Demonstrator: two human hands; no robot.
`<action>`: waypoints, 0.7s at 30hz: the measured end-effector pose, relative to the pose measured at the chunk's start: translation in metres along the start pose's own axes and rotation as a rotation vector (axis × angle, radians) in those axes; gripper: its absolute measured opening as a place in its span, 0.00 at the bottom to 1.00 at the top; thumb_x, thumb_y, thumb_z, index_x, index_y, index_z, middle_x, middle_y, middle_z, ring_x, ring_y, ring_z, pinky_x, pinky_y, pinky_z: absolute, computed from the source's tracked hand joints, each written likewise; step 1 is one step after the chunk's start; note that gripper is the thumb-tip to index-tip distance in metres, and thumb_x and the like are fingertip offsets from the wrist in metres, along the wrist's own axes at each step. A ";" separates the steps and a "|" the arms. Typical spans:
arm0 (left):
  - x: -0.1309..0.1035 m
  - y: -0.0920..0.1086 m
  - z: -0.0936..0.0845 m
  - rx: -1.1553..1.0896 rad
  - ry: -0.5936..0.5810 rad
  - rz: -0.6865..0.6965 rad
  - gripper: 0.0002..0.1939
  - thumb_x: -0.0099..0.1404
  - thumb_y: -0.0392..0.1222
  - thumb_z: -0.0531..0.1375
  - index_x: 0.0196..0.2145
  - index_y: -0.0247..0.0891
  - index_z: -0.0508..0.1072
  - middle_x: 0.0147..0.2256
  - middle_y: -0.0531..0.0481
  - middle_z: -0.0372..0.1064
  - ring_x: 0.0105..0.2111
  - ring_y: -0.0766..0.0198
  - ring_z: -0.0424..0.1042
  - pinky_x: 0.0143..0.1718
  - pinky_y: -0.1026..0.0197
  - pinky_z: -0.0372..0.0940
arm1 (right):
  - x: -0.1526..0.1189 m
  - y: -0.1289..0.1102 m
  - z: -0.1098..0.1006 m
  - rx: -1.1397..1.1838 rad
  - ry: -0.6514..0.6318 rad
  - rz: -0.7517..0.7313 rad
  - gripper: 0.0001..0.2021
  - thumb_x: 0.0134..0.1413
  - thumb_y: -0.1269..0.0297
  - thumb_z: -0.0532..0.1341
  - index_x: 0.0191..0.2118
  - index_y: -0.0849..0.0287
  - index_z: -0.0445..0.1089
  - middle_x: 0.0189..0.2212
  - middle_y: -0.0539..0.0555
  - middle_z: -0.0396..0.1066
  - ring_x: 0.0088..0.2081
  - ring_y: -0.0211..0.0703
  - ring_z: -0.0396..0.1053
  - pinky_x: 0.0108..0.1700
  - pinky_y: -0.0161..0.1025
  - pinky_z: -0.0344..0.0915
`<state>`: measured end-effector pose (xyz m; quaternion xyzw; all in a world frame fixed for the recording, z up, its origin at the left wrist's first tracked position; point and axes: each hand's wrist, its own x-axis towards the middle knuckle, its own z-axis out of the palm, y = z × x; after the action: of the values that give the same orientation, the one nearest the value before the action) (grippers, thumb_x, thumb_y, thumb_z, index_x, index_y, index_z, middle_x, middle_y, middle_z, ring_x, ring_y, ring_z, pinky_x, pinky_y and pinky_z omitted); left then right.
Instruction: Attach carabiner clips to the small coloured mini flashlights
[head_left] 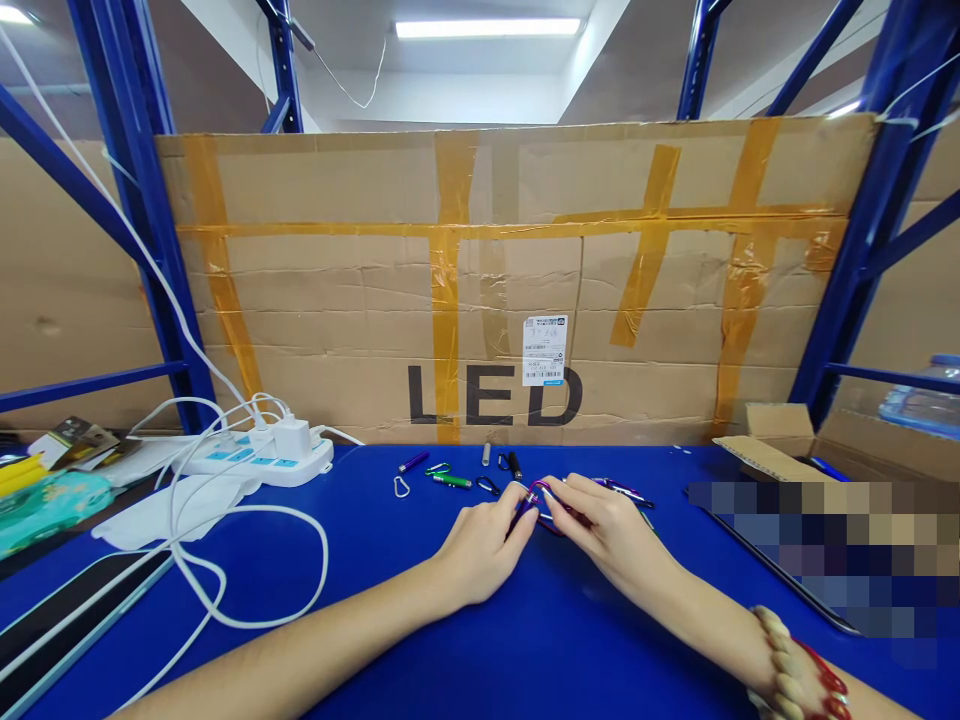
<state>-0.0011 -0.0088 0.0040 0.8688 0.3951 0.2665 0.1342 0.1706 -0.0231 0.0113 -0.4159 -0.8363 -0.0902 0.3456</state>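
Near the middle of the blue table, my left hand (486, 545) pinches a small purple item (531, 497), perhaps a keychain light. My right hand (611, 525) closes on a purple-red carabiner (541, 486) that meets it, fingertips almost touching. Behind them lie a purple cylinder (414, 462), a silver carabiner (402, 487), a green cylinder (452, 481), a green carabiner (437, 468), a grey cylinder (486, 454), a black cylinder (514, 465) and a black carabiner (487, 485). More purple pieces (624, 491) lie beyond my right hand, which partly hides them.
A white power strip (255, 455) with looping cables (324, 560) occupies the left side. An open cardboard box (780, 430) stands at the right, beside a blurred patch and a dark thin edge (772, 560). A large cardboard sheet (360, 330) closes off the back.
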 end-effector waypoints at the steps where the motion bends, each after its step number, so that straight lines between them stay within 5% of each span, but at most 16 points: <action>1: 0.000 0.000 0.000 -0.012 0.001 -0.005 0.08 0.68 0.45 0.42 0.37 0.42 0.58 0.21 0.58 0.63 0.22 0.63 0.67 0.23 0.66 0.50 | 0.000 0.000 0.000 0.007 -0.007 0.008 0.16 0.61 0.63 0.45 0.37 0.62 0.68 0.24 0.52 0.63 0.24 0.37 0.63 0.28 0.34 0.60; 10: 0.001 -0.005 0.003 0.002 0.011 -0.061 0.09 0.68 0.44 0.42 0.39 0.42 0.58 0.23 0.55 0.65 0.25 0.62 0.68 0.24 0.66 0.53 | -0.001 0.001 0.003 0.099 -0.055 0.067 0.16 0.61 0.63 0.46 0.48 0.60 0.64 0.32 0.56 0.66 0.34 0.43 0.67 0.36 0.40 0.65; 15: 0.003 -0.008 0.005 0.052 0.037 -0.062 0.10 0.68 0.44 0.42 0.42 0.42 0.60 0.34 0.50 0.67 0.34 0.59 0.68 0.32 0.62 0.59 | -0.002 0.002 0.009 0.239 -0.021 0.122 0.18 0.59 0.62 0.48 0.55 0.56 0.57 0.35 0.55 0.66 0.35 0.42 0.66 0.38 0.40 0.66; 21: 0.003 -0.010 0.006 0.086 0.018 0.031 0.11 0.67 0.42 0.44 0.44 0.43 0.63 0.36 0.49 0.64 0.37 0.59 0.65 0.38 0.59 0.61 | -0.003 0.000 0.011 0.306 -0.116 0.175 0.17 0.58 0.61 0.51 0.52 0.58 0.60 0.33 0.54 0.67 0.32 0.40 0.66 0.36 0.39 0.66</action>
<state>-0.0023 -0.0003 -0.0044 0.8773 0.3940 0.2593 0.0888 0.1661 -0.0205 0.0010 -0.4342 -0.8195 0.0927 0.3624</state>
